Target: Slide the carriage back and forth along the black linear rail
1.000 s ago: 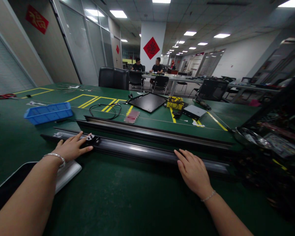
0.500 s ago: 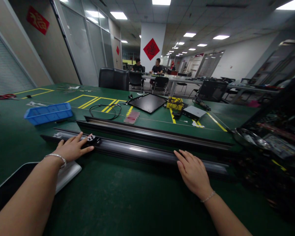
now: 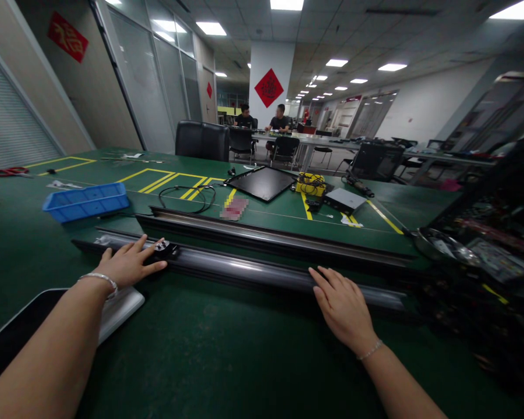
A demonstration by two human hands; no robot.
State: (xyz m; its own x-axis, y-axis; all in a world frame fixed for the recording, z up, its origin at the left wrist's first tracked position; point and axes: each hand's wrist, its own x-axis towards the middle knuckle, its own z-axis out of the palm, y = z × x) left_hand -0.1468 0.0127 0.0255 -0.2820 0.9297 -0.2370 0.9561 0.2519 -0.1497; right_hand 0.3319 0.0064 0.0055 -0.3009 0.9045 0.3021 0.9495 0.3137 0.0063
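A long dark metal channel [image 3: 244,269] lies across the green table in front of me. My left hand [image 3: 124,262] rests over its left part with the fingers stretched out. Beside those fingertips a small black part with a whitish top [image 3: 163,248] sits in the channel. My right hand [image 3: 340,302] lies toward the channel's right end, fingers extended over its near edge. Just behind is a second long dark channel [image 3: 266,234], roughly parallel and touched by neither hand. A white-edged tray-like object [image 3: 124,307] is partly hidden under my left forearm.
On the left stands a blue bin [image 3: 85,203]. Farther back lie a black cable [image 3: 187,198], a dark flat panel [image 3: 264,183], a yellow box with wires [image 3: 311,183] and a grey box [image 3: 344,199]. A metal bowl [image 3: 436,247] and dark equipment crowd the right side.
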